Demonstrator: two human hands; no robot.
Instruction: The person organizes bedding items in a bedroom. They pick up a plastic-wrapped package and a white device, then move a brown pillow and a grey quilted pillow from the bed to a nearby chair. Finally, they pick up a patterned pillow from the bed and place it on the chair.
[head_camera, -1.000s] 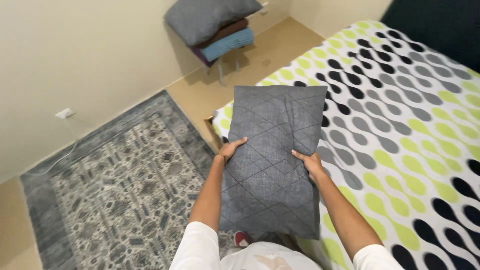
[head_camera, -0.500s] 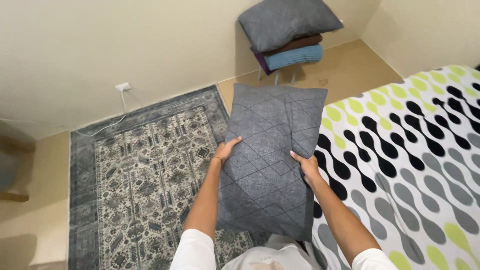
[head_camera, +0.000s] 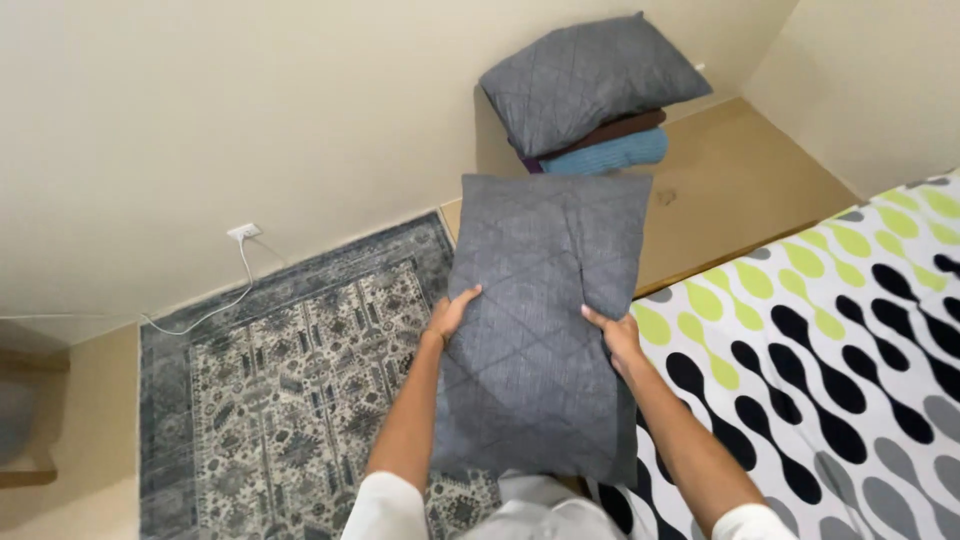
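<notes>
The grey pillow (head_camera: 540, 330) hides both hands' palms and its own lower edge.

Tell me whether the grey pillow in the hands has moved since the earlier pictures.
Yes. The grey pillow, gripped by the left hand and right hand, has swung off the patterned bed toward the rug and the pillow stack.

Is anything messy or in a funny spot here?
A second grey pillow sits tilted atop folded brown and blue cloths in the corner, not on the bed. Both hands grip the other grey pillow by its sides.
</notes>
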